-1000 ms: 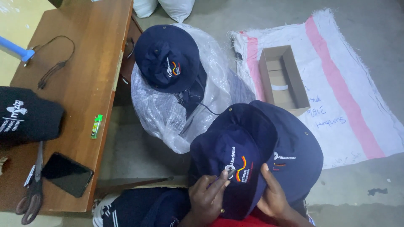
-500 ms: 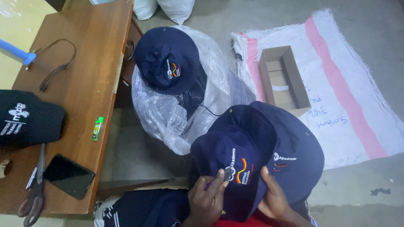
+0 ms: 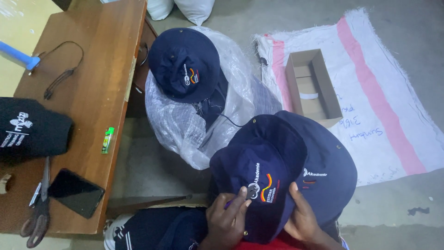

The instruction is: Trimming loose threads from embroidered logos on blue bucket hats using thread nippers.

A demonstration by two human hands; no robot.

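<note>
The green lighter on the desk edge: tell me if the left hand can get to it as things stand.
Probably yes. The lighter lies alone near the wooden desk's right edge, nothing over it. But the left hand rests on the navy hat and would have to leave it first, crossing the gap to the desk.

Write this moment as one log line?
left hand: fingers on navy hat logo | right hand: grips hat brim | second hat: on plastic bag

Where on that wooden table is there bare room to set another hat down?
The widest bare patch on the wooden table lies between the black cord at its far end and the green lighter. The near end is crowded: black phone, scissors and a folded black cloth. The left hand and right hand hold navy hats.
</note>
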